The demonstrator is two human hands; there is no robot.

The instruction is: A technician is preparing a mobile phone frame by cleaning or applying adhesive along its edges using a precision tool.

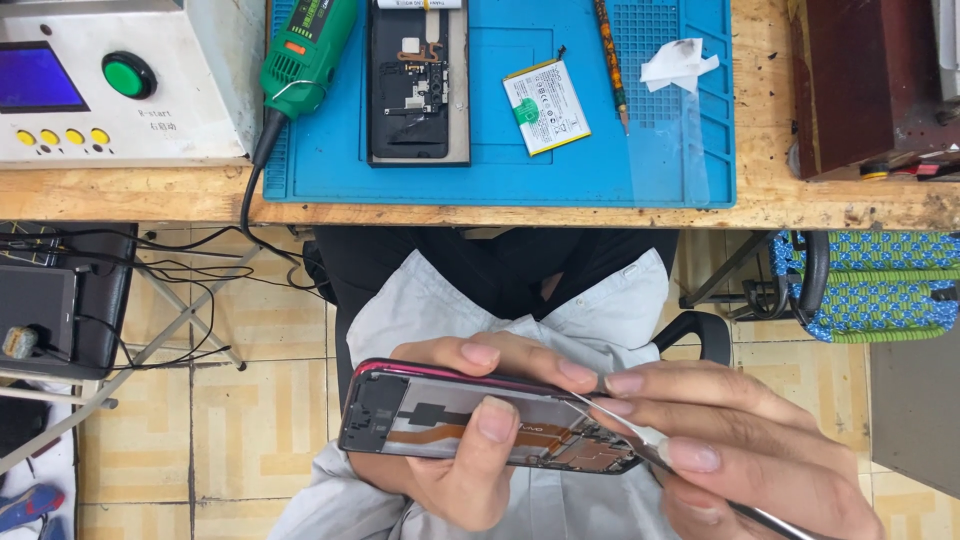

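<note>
Opened phone (480, 425) long axis L-R, camera end left; left hand (470, 440) grips it, right hand (740, 450) pinches tweezers (625, 428).

Wooden bench (500, 212), blue mat (620, 150), white machine (120, 110)

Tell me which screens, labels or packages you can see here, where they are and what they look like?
Machine screen: far left on the bench, a blue rectangle in a white box.
Battery: middle of the blue mat, a flat white labelled rectangle with a green tab.
Opened phone: in the left hand, screen facing away; right hand holds tweezers.
</note>
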